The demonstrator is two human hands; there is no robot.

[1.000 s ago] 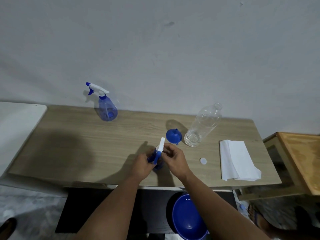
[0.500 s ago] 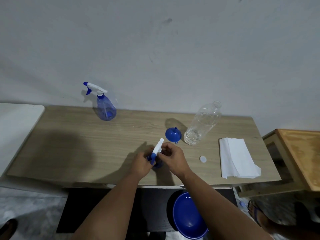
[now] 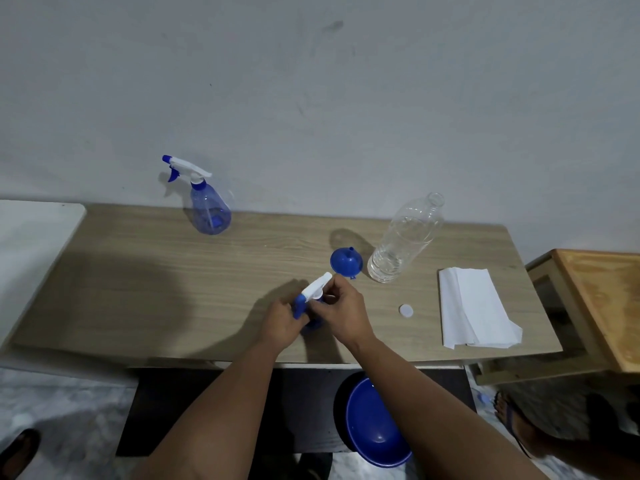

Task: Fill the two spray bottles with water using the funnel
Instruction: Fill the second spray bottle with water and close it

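At upper left of the frame, one spray bottle (image 3: 207, 206) stood capped on the table (image 3: 138, 289). At centre, your left hand (image 3: 282, 322) gripped the second spray bottle (image 3: 313, 322) while your right hand (image 3: 341, 311) pinched its white trigger head (image 3: 316, 288). Just beyond stood the funnel (image 3: 346, 260), then the uncapped water bottle (image 3: 405, 237), its cap (image 3: 406, 310) and paper towels (image 3: 474, 306) at right.

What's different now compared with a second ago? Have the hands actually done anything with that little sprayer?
Little has changed. The white spray head has turned and tipped, its tip swinging rightward, as the right hand twists it while the left hand holds the near spray bottle steady. Both hands kept their grip. The far spray bottle, funnel, water bottle, cap and tissue stayed put.
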